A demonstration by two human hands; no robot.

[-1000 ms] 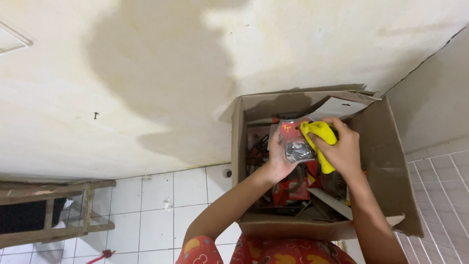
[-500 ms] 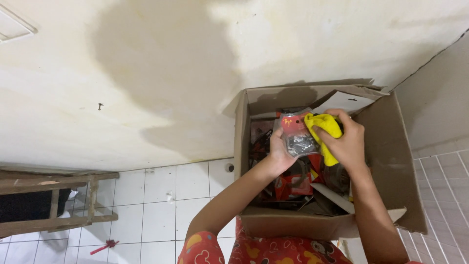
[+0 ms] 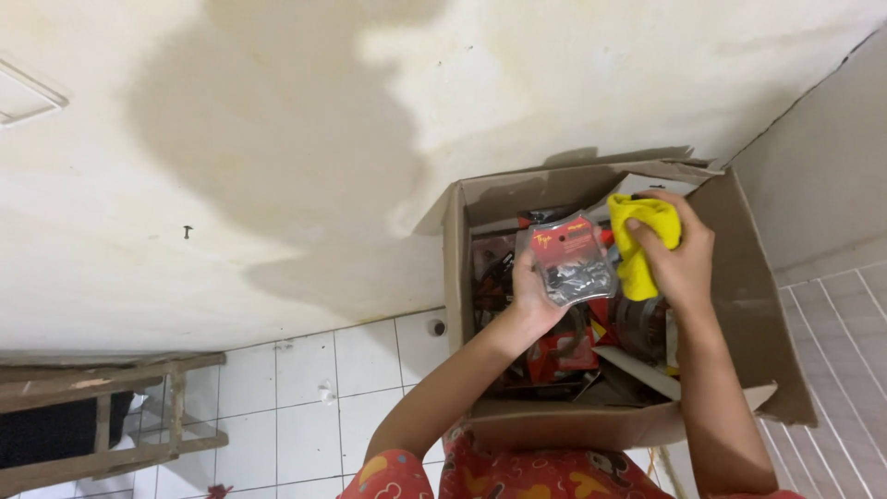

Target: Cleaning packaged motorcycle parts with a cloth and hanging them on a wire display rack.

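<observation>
An open brown cardboard box [image 3: 748, 305] stands on the tiled floor against a stained cream wall. My left hand [image 3: 528, 298] holds a clear blister pack with a red card back [image 3: 568, 257], full of small dark metal parts, above the box. My right hand [image 3: 682, 261] grips a yellow cloth [image 3: 639, 242] just to the right of the pack, touching its edge. Under both hands the box holds several red and black packages [image 3: 554, 356] and dark items, partly hidden by my arms.
White floor tiles [image 3: 305, 397] spread to the left of the box. A worn wooden frame [image 3: 102, 420] lies at the lower left. A grey wall [image 3: 822, 157] meets the cream wall at the right. My red patterned clothing [image 3: 517, 473] fills the bottom edge.
The view has shifted slightly. My hands stay together over the box; the yellow cloth has moved a little up along the pack's right edge.
</observation>
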